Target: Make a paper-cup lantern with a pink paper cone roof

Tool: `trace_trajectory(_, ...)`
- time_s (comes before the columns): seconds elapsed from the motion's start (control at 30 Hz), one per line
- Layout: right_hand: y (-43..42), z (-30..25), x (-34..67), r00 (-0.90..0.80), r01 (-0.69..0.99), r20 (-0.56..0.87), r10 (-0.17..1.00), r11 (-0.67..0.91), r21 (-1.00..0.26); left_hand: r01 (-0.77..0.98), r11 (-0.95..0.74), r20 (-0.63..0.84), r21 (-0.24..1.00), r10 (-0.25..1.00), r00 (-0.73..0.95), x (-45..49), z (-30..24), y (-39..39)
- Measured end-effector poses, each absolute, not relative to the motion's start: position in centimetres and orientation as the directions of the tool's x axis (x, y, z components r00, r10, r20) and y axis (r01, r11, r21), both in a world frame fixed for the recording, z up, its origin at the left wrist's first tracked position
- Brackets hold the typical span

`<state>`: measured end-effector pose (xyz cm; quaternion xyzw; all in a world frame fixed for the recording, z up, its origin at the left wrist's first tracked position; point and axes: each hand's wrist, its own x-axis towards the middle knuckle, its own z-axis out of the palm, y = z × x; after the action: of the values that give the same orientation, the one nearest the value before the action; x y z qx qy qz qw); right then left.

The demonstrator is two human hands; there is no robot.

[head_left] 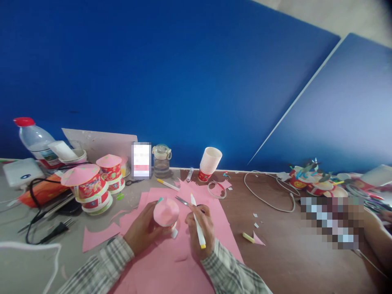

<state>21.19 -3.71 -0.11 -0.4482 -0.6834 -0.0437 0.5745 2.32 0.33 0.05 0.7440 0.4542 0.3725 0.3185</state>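
Observation:
My left hand (142, 230) is wrapped round a paper cup topped with a pink paper cone (165, 211), held over a large pink paper sheet (171, 261). My right hand (200, 224) is closed round a white glue stick with a yellow end (198, 224) and also grips scissors (183, 201), whose blades point left toward the cone. Both sleeves are plaid.
Stacked cups with pink cone tops (92, 185) stand at left, by a water bottle (35, 143), black cables (45, 222) and a glass jar (161, 160). A stack of white cups (208, 163) lies tilted behind. A white cord (266, 196) and more decorated cups (312, 179) are at right.

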Motion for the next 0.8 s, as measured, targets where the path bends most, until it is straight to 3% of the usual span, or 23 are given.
trace_trajectory(0.37,-3.7,-0.9,21.0,0.114,0.644,0.753,0.648,0.528,-0.553,0.492,-0.442,0.313,0.75,0.893,0.325,1.7,-0.3,0.4)
trace_trajectory(0.7,-3.8,-0.6,20.8,0.102,0.682,0.767,0.634,0.517,-0.517,0.522,-0.419,0.323,0.743,0.908,0.268,1.0,-1.1,0.7)
trace_trajectory(0.8,-3.7,-0.8,20.8,0.107,0.682,0.769,0.63,0.517,-0.518,0.448,-0.42,0.327,0.789,0.905,0.272,0.1,-1.1,0.7)
